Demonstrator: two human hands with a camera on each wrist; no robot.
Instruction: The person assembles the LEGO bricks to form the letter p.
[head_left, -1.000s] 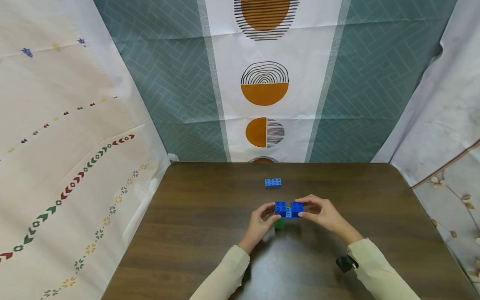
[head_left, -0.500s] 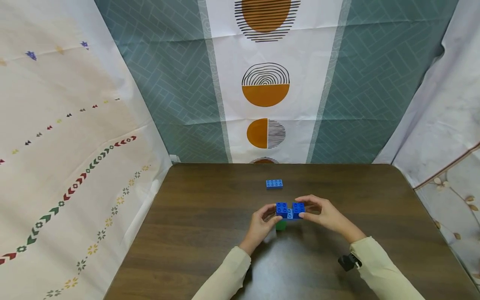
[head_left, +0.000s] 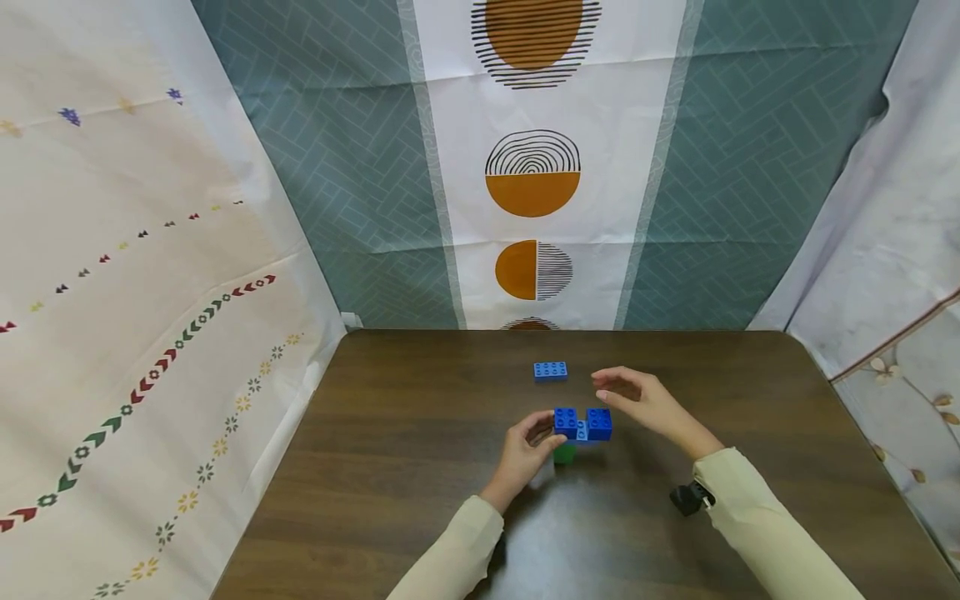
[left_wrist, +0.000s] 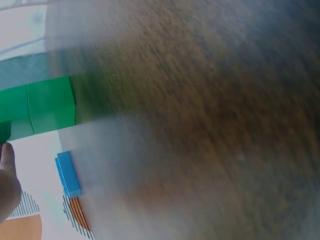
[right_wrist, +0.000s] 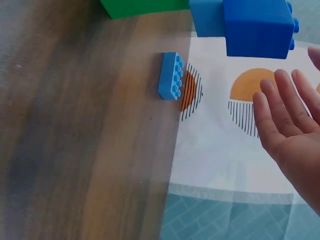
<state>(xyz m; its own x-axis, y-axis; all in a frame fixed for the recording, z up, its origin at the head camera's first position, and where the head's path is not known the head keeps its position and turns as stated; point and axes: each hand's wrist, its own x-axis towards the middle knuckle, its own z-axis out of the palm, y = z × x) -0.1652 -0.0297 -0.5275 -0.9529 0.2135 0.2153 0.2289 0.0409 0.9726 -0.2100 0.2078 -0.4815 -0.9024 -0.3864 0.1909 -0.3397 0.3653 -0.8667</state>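
Observation:
A small toy-brick stack stands on the table. Its green bricks [head_left: 564, 455] [left_wrist: 51, 104] form the lower part, with a light blue brick [head_left: 581, 431] [right_wrist: 208, 19] lying across the top. Two dark blue bricks sit on that one, a left one [head_left: 566, 422] and a right one [head_left: 599, 423] [right_wrist: 257, 29], with a gap between them. My left hand [head_left: 521, 457] pinches the left dark blue brick between thumb and fingers. Apart from the stack, up and to its right, my right hand [head_left: 639, 402] [right_wrist: 299, 127] is empty, its fingers loosely extended.
Behind the stack, a loose light blue brick [head_left: 551, 372] [left_wrist: 69, 174] [right_wrist: 170, 76] lies on the dark wooden table [head_left: 420, 392]. A patterned cloth [head_left: 540, 192] hangs beyond the far edge, and pale cloths flank both sides. A black device [head_left: 690, 497] is on the right wrist.
My right hand has let go of the right dark blue brick and moved up and away from it. My left hand keeps its grip on the left one.

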